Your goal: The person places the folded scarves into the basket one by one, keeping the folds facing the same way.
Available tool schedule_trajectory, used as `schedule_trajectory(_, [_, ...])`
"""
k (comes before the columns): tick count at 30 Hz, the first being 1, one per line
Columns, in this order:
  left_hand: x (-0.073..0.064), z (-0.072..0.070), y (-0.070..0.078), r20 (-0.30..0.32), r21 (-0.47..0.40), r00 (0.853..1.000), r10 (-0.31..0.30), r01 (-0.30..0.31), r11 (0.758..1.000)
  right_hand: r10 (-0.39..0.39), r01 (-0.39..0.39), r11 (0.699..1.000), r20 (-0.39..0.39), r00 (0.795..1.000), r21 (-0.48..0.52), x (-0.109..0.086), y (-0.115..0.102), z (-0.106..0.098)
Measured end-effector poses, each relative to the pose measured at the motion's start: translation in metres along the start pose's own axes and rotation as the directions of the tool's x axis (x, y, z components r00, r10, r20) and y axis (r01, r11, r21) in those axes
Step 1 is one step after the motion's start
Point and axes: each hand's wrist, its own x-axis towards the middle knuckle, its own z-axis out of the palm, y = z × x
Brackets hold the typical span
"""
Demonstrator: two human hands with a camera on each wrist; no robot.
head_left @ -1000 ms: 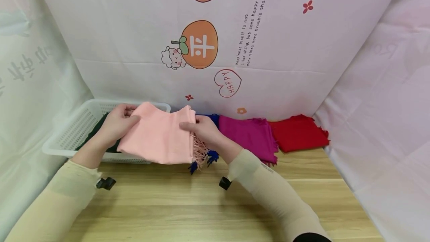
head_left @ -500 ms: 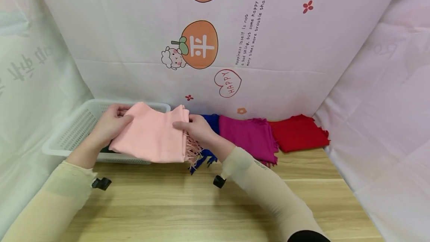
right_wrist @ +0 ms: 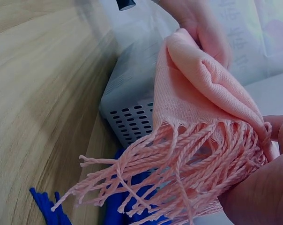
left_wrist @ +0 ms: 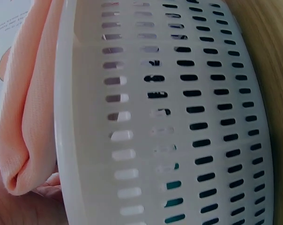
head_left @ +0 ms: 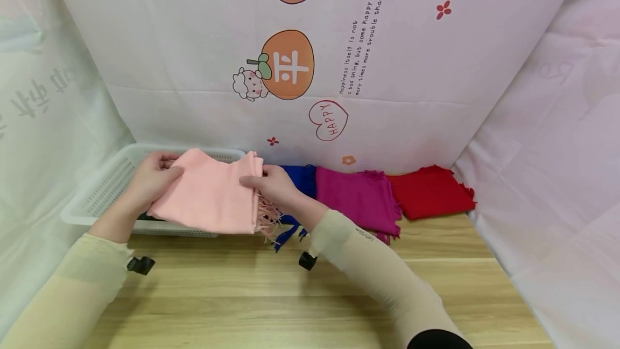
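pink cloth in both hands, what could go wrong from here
The left hand and right hand hold the pink cloth only near its sides, so its folds might slip open. Its loose fringe could catch on the blue cloth close by. Its lower edge may snag on the nearby basket.

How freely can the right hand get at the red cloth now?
Probably not at once: the right hand holds the pink cloth, although the red cloth lies in plain view.
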Motion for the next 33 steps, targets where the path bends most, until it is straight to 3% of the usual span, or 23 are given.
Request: schedule_trajectory(33, [0.005,-0.022,-0.028,-0.027,0.054,0.999,0.022,-0.021,0.998,0.016,-0.018,0.999,-0.046,0.999,-0.036,0.019,0.006,0.033])
